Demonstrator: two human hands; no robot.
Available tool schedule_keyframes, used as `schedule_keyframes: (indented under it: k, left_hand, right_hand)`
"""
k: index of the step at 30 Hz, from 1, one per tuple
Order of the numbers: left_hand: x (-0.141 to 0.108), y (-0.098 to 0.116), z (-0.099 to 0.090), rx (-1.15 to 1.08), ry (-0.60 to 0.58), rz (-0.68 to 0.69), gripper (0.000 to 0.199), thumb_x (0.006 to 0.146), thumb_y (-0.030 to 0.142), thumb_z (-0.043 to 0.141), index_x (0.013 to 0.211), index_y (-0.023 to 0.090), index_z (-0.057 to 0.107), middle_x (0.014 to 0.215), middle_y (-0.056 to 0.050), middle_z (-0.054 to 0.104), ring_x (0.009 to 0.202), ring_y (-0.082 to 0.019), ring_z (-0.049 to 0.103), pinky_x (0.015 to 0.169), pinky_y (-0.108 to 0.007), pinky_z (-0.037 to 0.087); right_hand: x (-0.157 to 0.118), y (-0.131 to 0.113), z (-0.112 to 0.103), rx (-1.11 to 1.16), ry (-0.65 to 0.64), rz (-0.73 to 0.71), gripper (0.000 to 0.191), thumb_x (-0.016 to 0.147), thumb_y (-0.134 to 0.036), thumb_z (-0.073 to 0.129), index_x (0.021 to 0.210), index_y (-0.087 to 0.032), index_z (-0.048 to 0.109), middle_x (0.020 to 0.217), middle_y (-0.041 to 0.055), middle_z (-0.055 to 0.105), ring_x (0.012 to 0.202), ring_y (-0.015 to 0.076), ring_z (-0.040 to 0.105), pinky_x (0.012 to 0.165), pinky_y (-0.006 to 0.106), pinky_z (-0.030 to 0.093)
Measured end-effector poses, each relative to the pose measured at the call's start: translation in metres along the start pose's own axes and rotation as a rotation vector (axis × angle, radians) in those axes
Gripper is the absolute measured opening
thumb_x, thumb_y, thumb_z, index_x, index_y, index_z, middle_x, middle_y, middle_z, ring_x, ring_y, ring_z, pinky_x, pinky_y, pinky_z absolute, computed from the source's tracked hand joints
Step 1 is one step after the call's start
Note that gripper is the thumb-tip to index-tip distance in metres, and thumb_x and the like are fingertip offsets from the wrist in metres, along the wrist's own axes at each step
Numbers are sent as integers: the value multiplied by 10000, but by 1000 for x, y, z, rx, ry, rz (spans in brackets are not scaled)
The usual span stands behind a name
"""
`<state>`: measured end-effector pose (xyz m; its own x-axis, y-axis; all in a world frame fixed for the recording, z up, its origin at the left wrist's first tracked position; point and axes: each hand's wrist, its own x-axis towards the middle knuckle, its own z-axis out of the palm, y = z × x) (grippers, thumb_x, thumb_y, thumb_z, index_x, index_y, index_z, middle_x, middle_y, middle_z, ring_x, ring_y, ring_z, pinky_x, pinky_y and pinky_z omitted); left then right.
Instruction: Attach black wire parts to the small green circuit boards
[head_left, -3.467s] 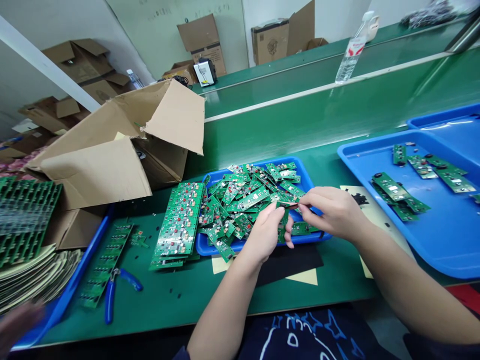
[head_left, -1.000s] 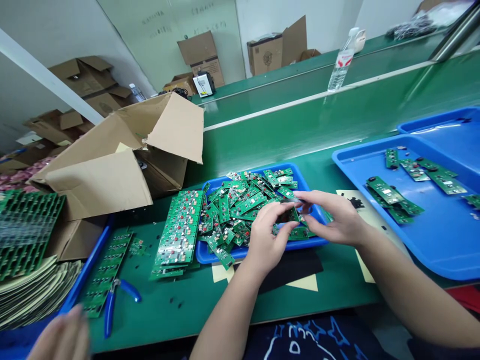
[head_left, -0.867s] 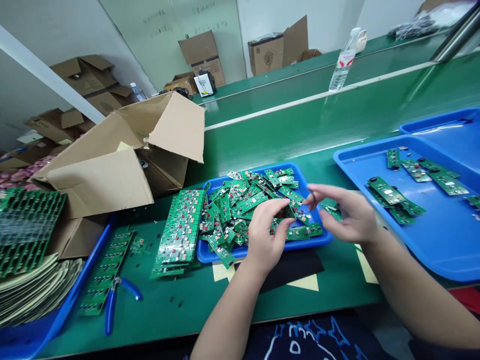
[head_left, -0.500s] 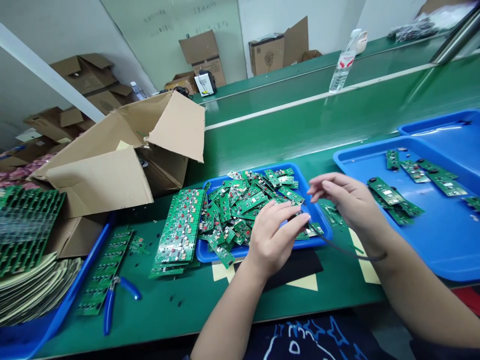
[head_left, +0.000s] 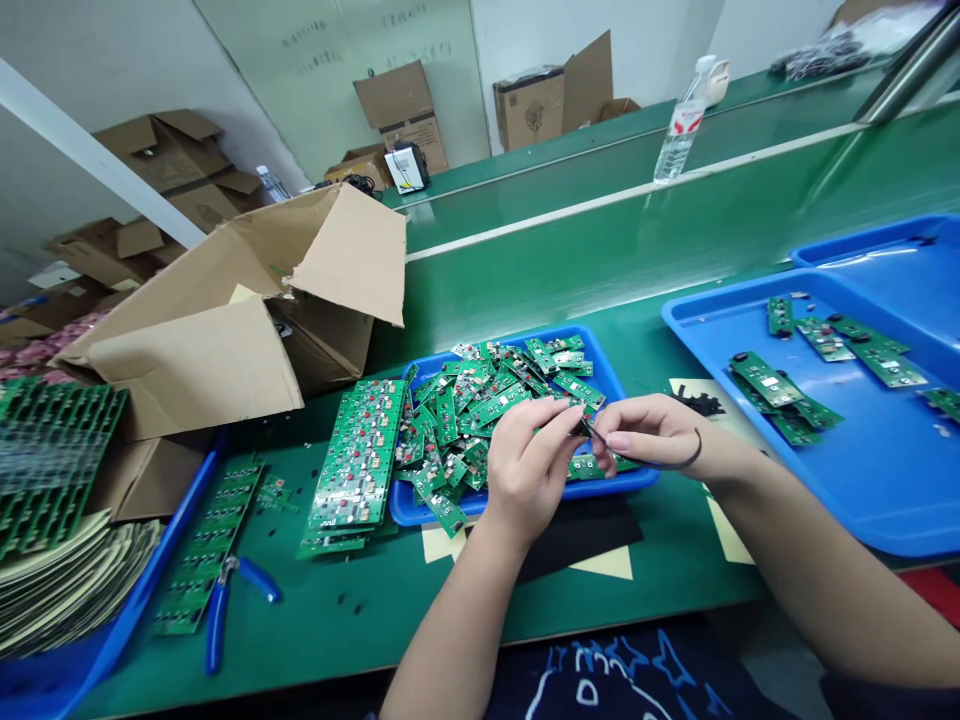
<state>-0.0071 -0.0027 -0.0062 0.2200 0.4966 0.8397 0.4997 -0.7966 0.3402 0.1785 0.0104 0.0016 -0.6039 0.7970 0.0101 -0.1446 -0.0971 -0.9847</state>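
Both of my hands meet above the front right part of a blue tray (head_left: pixel 626 480) heaped with small green circuit boards (head_left: pixel 499 405). The fingers of my left hand (head_left: pixel 529 460) are pinched together; what they hold is mostly hidden, with something dark at the fingertips. My right hand (head_left: pixel 660 430) pinches a thin, curved black strip (head_left: pixel 667 464), one end of it reaching toward the left fingertips. Left of the tray lies a stack of uncut circuit board panels (head_left: pixel 356 455). Under the tray's front edge is a black sheet (head_left: pixel 585 540) with yellow paper around it.
Blue-handled cutters (head_left: pixel 217 620) rest beside another board panel (head_left: pixel 206 550) at left. A large open cardboard box (head_left: pixel 202 350) stands behind. To the right, a blue tray (head_left: pixel 840 460) holds several boards. Black pieces (head_left: pixel 697 400) lie on yellow paper near my right hand. A water bottle (head_left: pixel 679 130) stands farther back.
My right hand has moved left and down to meet my left hand, and its fingers have closed on the black strip. The strip now curls over the right hand.
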Motion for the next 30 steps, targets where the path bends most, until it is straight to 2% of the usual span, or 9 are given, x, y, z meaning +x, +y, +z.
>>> schedule_keyframes:
  k: [3,8,16,18,24,30]
  left_hand:
    - [0,0,0,-23,-2,-41,293,793,120,654,1077,170,607,991,-87,661,939,-177,626,807,-322,541]
    - [-2,1,1,-139,-32,-201,294,773,195,689,1062,160,647,901,-68,666,847,-151,631,766,-268,539]
    - [-8,2,3,-506,-105,-494,318,748,256,714,1063,225,690,799,-26,629,721,-130,596,663,-254,525]
    - [-8,2,4,-594,-110,-571,316,738,259,723,1052,235,698,793,-24,618,710,-127,588,632,-242,517]
    - [-4,6,4,-715,-112,-717,279,750,244,708,1028,230,712,781,-26,617,703,-110,571,561,-181,479]
    - [-2,7,5,-748,-156,-800,284,798,282,653,1071,216,694,925,-53,661,826,-138,605,690,-216,503]
  right_hand:
    - [0,-2,3,22,5,12,228,807,-350,664,712,-148,619,670,19,647,620,109,614,620,225,509]
    - [2,0,3,81,-11,43,289,798,-386,669,673,-135,598,619,11,626,551,97,591,568,218,492]
    - [6,9,2,177,-85,102,345,774,-425,681,631,-140,550,566,-7,589,501,88,557,503,202,435]
    - [6,7,4,121,-47,105,361,761,-456,681,632,-146,547,552,-6,579,497,91,537,501,209,422]
    - [5,-1,10,-193,235,8,283,763,-408,662,664,-159,571,560,-17,530,509,90,460,492,216,379]
    - [6,2,11,-339,309,-51,175,777,-329,615,716,-168,582,652,10,589,596,125,537,566,243,453]
